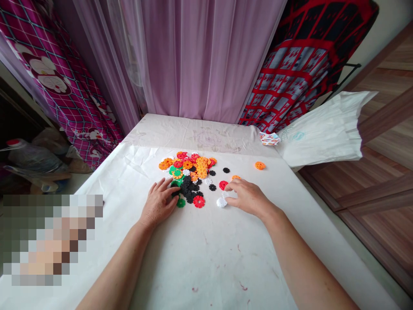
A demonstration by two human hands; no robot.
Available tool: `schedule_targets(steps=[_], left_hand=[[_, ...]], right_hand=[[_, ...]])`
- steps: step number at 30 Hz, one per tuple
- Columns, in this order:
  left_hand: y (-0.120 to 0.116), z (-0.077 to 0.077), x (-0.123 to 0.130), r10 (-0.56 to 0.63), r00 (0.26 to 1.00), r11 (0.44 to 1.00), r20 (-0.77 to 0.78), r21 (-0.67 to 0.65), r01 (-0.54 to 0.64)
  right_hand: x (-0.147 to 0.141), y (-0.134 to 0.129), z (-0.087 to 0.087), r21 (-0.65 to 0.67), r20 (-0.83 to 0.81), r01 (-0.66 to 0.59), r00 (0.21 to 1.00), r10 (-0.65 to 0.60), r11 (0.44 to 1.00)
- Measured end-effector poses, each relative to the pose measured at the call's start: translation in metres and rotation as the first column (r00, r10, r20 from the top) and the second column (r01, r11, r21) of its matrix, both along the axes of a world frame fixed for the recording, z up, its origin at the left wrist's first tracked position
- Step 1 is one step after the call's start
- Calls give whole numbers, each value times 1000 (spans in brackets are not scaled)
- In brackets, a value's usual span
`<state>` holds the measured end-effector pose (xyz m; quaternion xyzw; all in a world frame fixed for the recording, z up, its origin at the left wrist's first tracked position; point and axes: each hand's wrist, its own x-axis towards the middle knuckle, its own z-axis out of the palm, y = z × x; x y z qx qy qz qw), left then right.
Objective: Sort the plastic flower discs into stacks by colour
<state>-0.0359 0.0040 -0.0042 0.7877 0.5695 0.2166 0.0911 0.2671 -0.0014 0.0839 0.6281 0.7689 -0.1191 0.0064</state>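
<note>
A pile of flower-shaped plastic discs (200, 168) in orange, red, green, black and white lies on the white-covered table. My left hand (160, 199) rests at the pile's near left side, fingers spread, with fingertips touching or beside the black discs (187, 186). A green disc (181, 202) and a red disc (199, 201) lie close by. On the other side, my right hand (247, 196) has its thumb and fingers apart around white discs (221, 202). A red disc (223, 185) sits at its fingertips, and an orange disc (236, 177) is partly hidden behind it.
A lone orange disc (260, 165) lies toward the right edge of the table (200, 254). Past it are a white bag (322, 133) and a small patterned packet (269, 138). Purple curtains (206, 60) hang behind. At left, a blurred-out patch covers part of the view.
</note>
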Motion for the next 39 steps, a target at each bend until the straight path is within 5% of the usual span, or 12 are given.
schedule_targets(steps=[15,23,30,39], left_hand=[[1,-3,-2,-2,1000,1000,-5,10,2],[1,-3,-2,6,1000,1000,-1,23,-6],[1,-3,-1,0,1000,1000,-2,22,0],[1,-2,-1,1,1000,1000,8,20,-1]], right_hand=[[-7,-11,-10,-29,1,-37,999,37,999],[-36,34,-14,81,36,120,992,-123,989],[-66,59,-29,62,79,104,991,-109,993],[-32,36,-16,27,-144,148,979,-143,989]])
